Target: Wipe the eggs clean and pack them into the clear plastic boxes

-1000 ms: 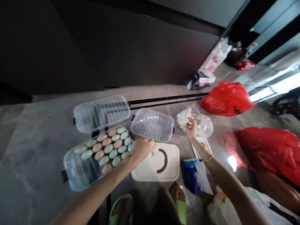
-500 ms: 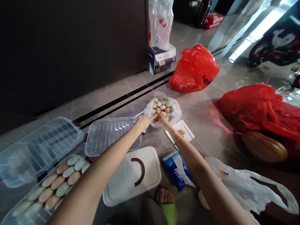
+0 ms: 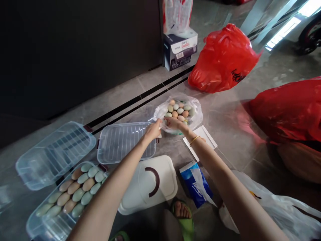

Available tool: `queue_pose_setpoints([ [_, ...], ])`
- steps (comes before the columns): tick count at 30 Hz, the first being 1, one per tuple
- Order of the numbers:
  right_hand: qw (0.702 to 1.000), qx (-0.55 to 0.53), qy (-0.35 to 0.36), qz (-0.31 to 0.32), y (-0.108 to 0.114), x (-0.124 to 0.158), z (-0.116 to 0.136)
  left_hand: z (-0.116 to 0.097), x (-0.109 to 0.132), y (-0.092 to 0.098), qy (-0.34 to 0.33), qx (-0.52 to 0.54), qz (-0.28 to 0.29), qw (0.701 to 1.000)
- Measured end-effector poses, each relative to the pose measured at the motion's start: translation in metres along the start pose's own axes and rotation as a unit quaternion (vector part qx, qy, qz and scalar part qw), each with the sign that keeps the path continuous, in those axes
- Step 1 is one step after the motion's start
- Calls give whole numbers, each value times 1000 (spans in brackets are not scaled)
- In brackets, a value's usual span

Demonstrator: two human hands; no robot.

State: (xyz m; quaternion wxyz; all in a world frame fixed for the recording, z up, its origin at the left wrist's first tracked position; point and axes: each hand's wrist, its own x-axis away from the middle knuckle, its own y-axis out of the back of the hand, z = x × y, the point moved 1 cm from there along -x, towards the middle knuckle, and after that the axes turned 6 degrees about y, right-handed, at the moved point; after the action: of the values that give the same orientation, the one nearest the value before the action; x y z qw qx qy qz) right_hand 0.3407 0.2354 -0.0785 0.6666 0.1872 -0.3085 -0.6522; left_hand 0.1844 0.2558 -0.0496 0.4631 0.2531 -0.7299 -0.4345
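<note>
A clear plastic bag (image 3: 197,107) stands rolled open on the floor with several brown and pale green eggs (image 3: 180,110) inside. At its left rim, my left hand (image 3: 152,131) is closed on the bag's edge. My right hand (image 3: 174,123) reaches over the near rim, fingers bent together among the eggs at the left; what they hold, if anything, is hidden. To the lower left, a clear ridged egg box (image 3: 32,227) holds rows of brown and greenish eggs (image 3: 75,190), partly covered by my left forearm.
Two clear ridged trays (image 3: 56,154) (image 3: 125,142) lie left of the bag. Nearer me are a white lid (image 3: 163,180) with a brown handle and a blue tissue pack (image 3: 197,185). A white flat box (image 3: 210,139) sits beside the bag. Red bags (image 3: 223,63) (image 3: 296,110) stand to the right.
My right hand has shifted further left inside the bag, apart from my left hand, which stays at the rim. The bag's mouth looks wider. The view has shifted slightly.
</note>
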Motion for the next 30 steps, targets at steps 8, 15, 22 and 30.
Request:
queue_pose_setpoints([
  [8, 989, 145, 13, 18, 0, 16, 3, -4, 5, 0, 3, 60, 11, 998],
  [15, 979, 135, 2, -154, 42, 39, 11, 11, 31, 15, -22, 264, -95, 960],
  [22, 972, 1, 189, -139, 5, 125, 99, 50, 116, 21, 155, 679, -36, 717],
  [30, 944, 38, 328, -6, -116, 191, 171, 84, 241, -45, 158, 761, -95, 621],
])
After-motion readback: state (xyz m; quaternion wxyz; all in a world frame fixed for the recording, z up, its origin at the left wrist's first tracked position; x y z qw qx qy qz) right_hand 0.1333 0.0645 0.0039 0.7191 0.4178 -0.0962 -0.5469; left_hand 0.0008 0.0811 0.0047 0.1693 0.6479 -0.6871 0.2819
